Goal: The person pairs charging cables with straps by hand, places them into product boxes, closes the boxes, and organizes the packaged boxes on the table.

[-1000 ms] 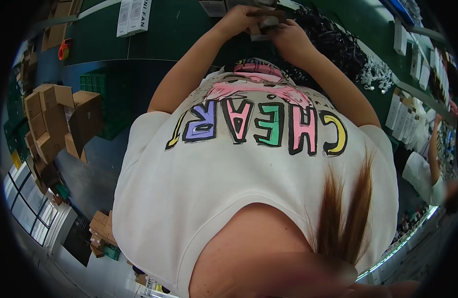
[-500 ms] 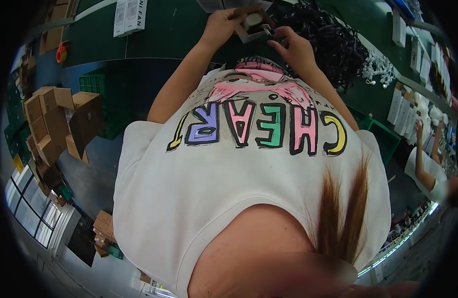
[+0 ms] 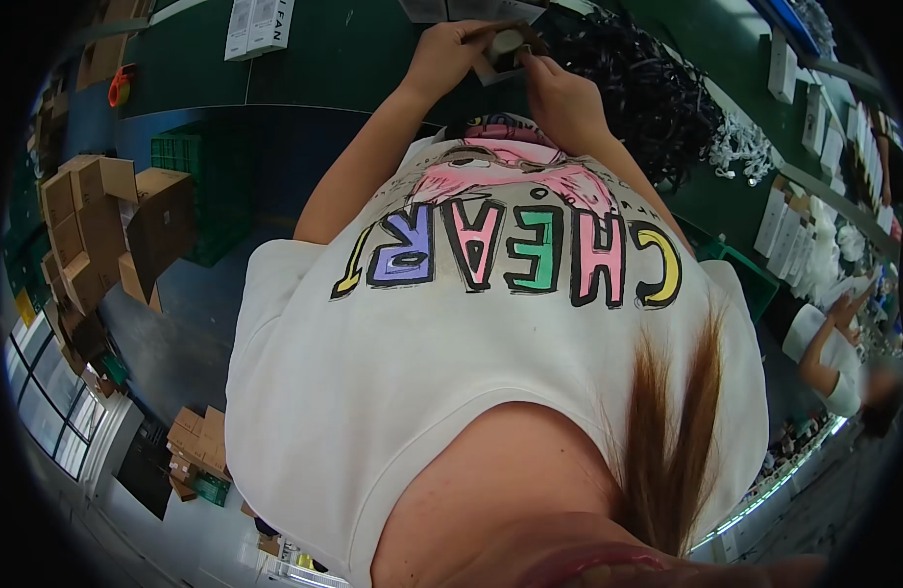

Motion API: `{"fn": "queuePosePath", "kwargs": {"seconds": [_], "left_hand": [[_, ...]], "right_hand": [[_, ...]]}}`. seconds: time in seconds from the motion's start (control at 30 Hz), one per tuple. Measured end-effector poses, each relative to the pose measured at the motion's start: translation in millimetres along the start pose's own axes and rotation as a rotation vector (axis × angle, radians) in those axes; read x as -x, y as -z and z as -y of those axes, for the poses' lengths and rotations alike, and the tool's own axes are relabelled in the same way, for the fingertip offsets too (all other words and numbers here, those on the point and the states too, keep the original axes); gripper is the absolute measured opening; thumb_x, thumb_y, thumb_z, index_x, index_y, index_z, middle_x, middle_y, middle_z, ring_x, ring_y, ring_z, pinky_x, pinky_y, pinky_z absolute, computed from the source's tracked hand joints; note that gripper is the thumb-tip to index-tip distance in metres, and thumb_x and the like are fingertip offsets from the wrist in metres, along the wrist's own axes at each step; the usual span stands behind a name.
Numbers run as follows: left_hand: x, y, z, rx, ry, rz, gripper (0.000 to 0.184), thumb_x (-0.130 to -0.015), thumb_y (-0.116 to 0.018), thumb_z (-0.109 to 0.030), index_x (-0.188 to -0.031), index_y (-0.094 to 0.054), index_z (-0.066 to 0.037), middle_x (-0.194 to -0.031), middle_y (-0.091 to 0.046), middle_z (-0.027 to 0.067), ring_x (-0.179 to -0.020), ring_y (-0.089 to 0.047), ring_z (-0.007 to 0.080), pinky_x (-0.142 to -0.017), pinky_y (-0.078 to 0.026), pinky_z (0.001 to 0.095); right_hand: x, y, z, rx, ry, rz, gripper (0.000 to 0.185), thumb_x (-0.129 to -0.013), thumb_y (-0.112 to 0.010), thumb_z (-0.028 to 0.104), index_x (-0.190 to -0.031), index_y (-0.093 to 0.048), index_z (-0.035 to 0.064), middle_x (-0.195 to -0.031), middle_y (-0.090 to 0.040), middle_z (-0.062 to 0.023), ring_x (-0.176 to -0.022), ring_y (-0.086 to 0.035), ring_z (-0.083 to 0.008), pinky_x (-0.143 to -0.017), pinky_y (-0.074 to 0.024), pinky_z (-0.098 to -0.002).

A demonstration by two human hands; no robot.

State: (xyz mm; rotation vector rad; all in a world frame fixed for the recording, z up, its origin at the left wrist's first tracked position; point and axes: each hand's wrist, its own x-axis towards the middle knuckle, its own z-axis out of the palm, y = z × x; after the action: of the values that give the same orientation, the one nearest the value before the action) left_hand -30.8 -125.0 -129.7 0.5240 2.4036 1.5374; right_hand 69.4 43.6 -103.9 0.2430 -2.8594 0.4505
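My left hand (image 3: 441, 61) is closed on the left wall of a small open cardboard box (image 3: 487, 72), thumb and fingers at its edge. In the box sits a round, pale-topped object (image 3: 507, 41), its lower part hidden. My right hand (image 3: 566, 101) is at the box's right side, with its fingers bent together against the edge; whether they also pinch something small there is hidden. Just right of the hands lies a big tangled heap of black cables (image 3: 633, 88).
White fan cartons (image 3: 260, 27) stand on the green table (image 3: 353, 64) at the left, near orange-handled scissors (image 3: 121, 86). White cables (image 3: 740, 137) lie right of the black heap. Brown cartons (image 3: 108, 225) and a green crate (image 3: 201, 186) are on the left; a co-worker (image 3: 829, 363) is at right.
My right hand has moved inward and its fingers have closed against the box's right edge, where they were spread apart before. The left hand keeps its hold.
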Motion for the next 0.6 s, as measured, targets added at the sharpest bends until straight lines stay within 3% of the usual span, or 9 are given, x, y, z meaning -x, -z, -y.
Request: {"fn": "queuePosePath", "kwargs": {"seconds": [0.13,0.17,0.3,0.33,0.53,0.6], "left_hand": [[-2,8,-17,-0.067,0.022,0.2,0.028,-0.089,-0.064,-0.019,-0.113,-0.069,-0.006,-0.087,-0.072,0.006,-0.068,-0.059,0.0093,-0.065,-0.047,0.0204],[-1,12,-15,-0.071,0.026,0.194,0.028,-0.089,-0.064,-0.019,-0.113,-0.069,-0.006,-0.087,-0.072,0.006,-0.068,-0.059,0.0093,-0.065,-0.047,0.0204],[-1,26,-1,-0.068,0.062,0.138,0.027,-0.089,-0.063,-0.019,-0.113,-0.069,-0.007,-0.089,-0.072,0.0063,-0.069,-0.06,0.0092,-0.065,-0.047,0.0209],[2,28,2,-0.066,0.069,0.134,0.027,-0.089,-0.063,-0.019,-0.113,-0.069,-0.007,-0.089,-0.072,0.0063,-0.069,-0.06,0.0092,-0.065,-0.047,0.0209],[18,39,7,-0.058,0.114,-0.017,0.026,-0.09,-0.063,-0.019,-0.113,-0.07,-0.007,-0.089,-0.072,0.0062,-0.07,-0.061,0.0097,-0.066,-0.048,0.021],[19,34,6,-0.039,0.109,-0.058,0.026,-0.09,-0.063,-0.019,-0.113,-0.07,-0.007,-0.089,-0.072,0.0059,-0.071,-0.061,0.0099,-0.066,-0.048,0.0207]], "right_hand": [[-14,-4,6,0.18,0.071,0.522,0.026,-0.087,-0.061,0.007,-0.113,-0.062,0.0088,-0.105,-0.067,-0.0044,-0.059,-0.06,-0.0175,-0.053,-0.0463,-0.0253],[-16,0,7,0.176,0.078,0.52,0.026,-0.087,-0.061,0.007,-0.113,-0.062,0.0088,-0.105,-0.067,-0.0044,-0.059,-0.06,-0.0175,-0.053,-0.0463,-0.0253],[-3,32,-8,-0.316,0.006,-0.105,0.029,-0.086,-0.06,0.012,-0.115,-0.06,0.0067,-0.104,-0.067,-0.0062,-0.061,-0.062,-0.0191,-0.053,-0.0472,-0.026],[0,30,-13,-0.319,0.009,-0.098,0.029,-0.086,-0.06,0.012,-0.115,-0.06,0.0067,-0.104,-0.067,-0.0062,-0.061,-0.062,-0.0191,-0.053,-0.0472,-0.026],[2,-6,-8,-1.119,-0.634,0.48,0.029,-0.091,-0.062,0.014,-0.119,-0.06,0.0077,-0.109,-0.068,-0.0033,-0.07,-0.064,-0.0095,-0.052,-0.0441,-0.0188],[-8,-8,5,-1.276,-0.674,0.54,0.03,-0.09,-0.063,0.016,-0.117,-0.06,0.0063,-0.108,-0.067,-0.0043,-0.069,-0.064,-0.0117,-0.054,-0.0456,-0.0203]]}}
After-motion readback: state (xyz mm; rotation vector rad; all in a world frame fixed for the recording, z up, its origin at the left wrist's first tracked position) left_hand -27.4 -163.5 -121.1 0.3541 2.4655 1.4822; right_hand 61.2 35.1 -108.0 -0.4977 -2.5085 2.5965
